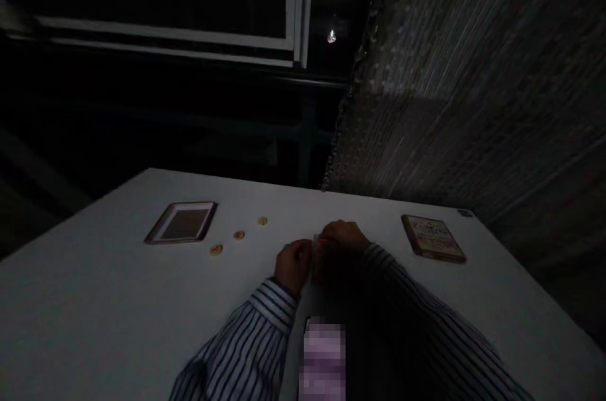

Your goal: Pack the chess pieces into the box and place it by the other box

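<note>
In the dim head view, my left hand and my right hand are close together at the middle of the white table. A small reddish-brown object with a pale edge is between them, too dark to name. The fingers of my right hand are closed at its far end. My left hand is curled against its left side, with its fingertips partly hidden. Three small round tokens with orange markings lie in a slanting row to the left of my hands.
A flat framed case lies at the table's left. To the right is a printed box, with a small dark label at the far corner. A phone-like item, its face blurred, lies nearest me. Beaded strings hang behind the table.
</note>
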{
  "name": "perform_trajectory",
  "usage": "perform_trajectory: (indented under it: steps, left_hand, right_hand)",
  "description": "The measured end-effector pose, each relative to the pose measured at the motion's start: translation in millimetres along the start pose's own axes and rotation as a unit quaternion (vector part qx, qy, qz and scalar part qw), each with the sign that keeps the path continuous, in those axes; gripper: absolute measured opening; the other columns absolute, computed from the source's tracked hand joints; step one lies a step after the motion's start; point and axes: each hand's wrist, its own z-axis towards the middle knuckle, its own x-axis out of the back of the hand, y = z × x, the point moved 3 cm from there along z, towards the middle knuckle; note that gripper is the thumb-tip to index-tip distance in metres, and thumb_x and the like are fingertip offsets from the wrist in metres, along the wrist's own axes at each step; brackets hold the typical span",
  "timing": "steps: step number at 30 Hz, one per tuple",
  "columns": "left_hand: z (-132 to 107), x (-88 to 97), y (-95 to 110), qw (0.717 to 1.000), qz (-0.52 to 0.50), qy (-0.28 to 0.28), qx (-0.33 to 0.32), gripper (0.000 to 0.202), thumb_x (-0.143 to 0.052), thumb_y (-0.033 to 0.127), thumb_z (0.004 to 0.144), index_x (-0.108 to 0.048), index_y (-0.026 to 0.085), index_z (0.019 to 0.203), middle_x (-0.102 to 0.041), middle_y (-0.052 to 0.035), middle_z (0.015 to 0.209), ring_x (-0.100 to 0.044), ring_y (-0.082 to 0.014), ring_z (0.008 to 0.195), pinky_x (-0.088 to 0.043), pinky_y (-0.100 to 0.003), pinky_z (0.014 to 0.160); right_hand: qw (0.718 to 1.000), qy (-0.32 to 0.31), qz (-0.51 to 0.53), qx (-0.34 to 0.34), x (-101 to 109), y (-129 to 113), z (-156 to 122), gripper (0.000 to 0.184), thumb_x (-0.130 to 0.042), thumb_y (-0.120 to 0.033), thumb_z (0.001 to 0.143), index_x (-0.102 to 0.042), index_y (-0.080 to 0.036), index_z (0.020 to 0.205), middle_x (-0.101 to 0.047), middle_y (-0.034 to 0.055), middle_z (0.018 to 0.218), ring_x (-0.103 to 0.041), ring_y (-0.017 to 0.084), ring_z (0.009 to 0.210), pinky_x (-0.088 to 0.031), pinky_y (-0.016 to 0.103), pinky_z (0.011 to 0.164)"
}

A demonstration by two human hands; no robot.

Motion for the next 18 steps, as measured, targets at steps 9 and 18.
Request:
perform_trajectory:
  steps: [9, 18]
  left_hand:
    - [-0.7, -0.9, 1.7, 1.000, -0.003, 0.004, 0.013, 0.023, -0.046, 0.026, 0.080, -0.066, 0.018, 0.089, -0.068, -0.0046, 0.086, -0.061, -0.0164, 0.082, -0.047, -0.029, 0.075]
    - [-0.3, -0.2, 3.6, 1.000, 0.003, -0.001, 0.012, 0.023, -0.046, 0.025, 0.079, -0.066, 0.017, 0.089, -0.068, -0.0049, 0.087, -0.061, -0.0164, 0.081, -0.047, -0.029, 0.075]
  right_hand:
    - [1.000, 0.010, 0.013, 0.005, -3.8, 1.2, 0.3, 0.030, -0.043, -0.037, 0.083, -0.059, -0.028, 0.106, -0.059, 0.0015, 0.111, -0.051, 0.021, 0.100, -0.036, 0.033, 0.078]
    - [1.000, 0.011, 0.015, 0.000, -0.3, -1.6, -1.2, 0.029, -0.043, -0.037, 0.083, -0.060, -0.027, 0.105, -0.061, 0.0024, 0.109, -0.051, 0.020, 0.098, -0.035, 0.033, 0.078]
